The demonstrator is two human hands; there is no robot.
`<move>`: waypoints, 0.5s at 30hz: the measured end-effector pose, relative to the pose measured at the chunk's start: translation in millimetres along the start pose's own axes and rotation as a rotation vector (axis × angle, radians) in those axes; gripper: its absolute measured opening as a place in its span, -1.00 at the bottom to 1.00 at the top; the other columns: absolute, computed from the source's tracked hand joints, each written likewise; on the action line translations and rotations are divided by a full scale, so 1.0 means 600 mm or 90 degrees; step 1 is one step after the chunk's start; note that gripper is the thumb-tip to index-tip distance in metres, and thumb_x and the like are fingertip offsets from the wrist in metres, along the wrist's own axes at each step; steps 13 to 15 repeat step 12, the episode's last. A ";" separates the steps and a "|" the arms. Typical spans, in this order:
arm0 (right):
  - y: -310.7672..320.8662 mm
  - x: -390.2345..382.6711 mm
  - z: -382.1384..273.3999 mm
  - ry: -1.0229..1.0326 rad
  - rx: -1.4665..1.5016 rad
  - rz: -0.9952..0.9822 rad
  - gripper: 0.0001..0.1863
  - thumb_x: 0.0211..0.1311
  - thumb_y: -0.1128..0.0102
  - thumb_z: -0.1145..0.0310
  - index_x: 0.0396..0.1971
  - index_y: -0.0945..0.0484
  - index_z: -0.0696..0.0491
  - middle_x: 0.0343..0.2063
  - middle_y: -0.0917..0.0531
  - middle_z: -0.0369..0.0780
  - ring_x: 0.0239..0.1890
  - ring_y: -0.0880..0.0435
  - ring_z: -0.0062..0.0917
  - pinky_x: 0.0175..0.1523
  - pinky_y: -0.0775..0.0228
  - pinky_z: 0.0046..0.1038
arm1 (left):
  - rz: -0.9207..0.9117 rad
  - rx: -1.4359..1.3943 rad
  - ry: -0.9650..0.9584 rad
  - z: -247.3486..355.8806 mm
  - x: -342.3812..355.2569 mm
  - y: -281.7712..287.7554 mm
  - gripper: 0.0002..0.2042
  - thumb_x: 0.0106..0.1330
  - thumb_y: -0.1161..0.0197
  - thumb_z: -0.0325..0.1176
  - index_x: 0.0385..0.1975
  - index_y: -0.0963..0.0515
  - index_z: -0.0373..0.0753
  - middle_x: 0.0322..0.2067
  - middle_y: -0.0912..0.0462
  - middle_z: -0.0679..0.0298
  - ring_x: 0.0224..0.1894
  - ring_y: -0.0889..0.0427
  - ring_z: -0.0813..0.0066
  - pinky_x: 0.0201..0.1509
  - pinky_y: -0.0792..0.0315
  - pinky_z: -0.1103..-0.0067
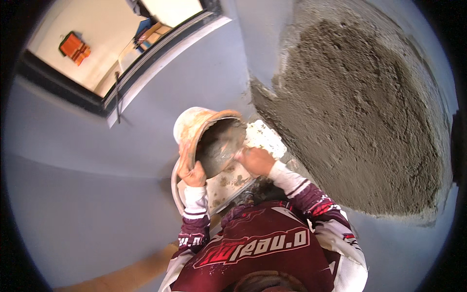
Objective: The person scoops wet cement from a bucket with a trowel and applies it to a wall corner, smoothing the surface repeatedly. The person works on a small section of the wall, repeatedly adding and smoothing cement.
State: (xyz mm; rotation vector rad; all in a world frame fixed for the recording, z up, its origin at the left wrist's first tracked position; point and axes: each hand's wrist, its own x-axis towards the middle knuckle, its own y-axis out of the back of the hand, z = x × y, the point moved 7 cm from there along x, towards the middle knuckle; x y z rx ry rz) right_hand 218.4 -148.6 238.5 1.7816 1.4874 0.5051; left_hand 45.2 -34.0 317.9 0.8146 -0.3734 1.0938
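A white bucket (pixel 187 122) with an orange-stained rim is tilted, its mouth facing me and to the right. Wet grey mortar (pixel 214 151) coats its inside. My left hand (pixel 192 171) grips the rim at the near left, fingers around the outer wall and thumb at the edge. Beside the right part of the mouth is my right hand (pixel 257 160), its fingers closed and slightly blurred. What it holds, if anything, is hidden. Under the bucket and hands shows a pale, mortar-spattered surface (pixel 228 182).
Rough fresh mortar (pixel 360 117) covers a large patch of wall on the right. Plain blue-grey wall (pixel 194 73) rises ahead. A dark-framed opening (pixel 104 104) at the upper left shows another room. A white, mortar-speckled piece (pixel 266 138) lies beyond my right hand.
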 end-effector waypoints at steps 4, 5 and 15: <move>0.014 0.018 0.002 0.013 0.002 0.097 -0.47 0.47 0.23 0.06 -0.30 -0.58 0.23 -0.48 -0.62 0.11 -0.42 -0.65 -0.01 -0.28 -0.50 -0.05 | 0.020 0.033 -0.084 0.028 -0.001 0.001 -0.39 -0.16 0.07 -0.75 0.03 -0.57 -0.40 0.07 -0.60 -0.01 0.33 -0.34 -0.10 0.44 -0.09 0.19; -0.024 0.037 0.022 0.023 0.008 0.051 -0.47 0.48 0.23 0.05 -0.27 -0.58 0.21 -0.50 -0.62 0.07 -0.48 -0.65 -0.07 -0.35 -0.51 -0.09 | 0.012 0.033 -0.118 0.049 0.003 -0.008 -0.39 -0.16 0.06 -0.76 0.02 -0.57 -0.39 0.07 -0.60 0.00 0.33 -0.32 -0.13 0.43 -0.10 0.16; -0.233 -0.032 0.001 -0.214 1.190 -0.684 -0.37 0.42 0.17 -0.20 0.11 -0.45 0.08 -0.58 -0.51 -0.32 -0.68 -0.50 -0.57 -0.63 -0.45 -0.53 | -0.029 -0.123 0.039 -0.015 -0.041 -0.009 -0.37 -0.15 0.10 -0.70 0.07 -0.53 -0.41 0.09 -0.58 -0.01 0.35 -0.26 -0.19 0.45 -0.07 0.15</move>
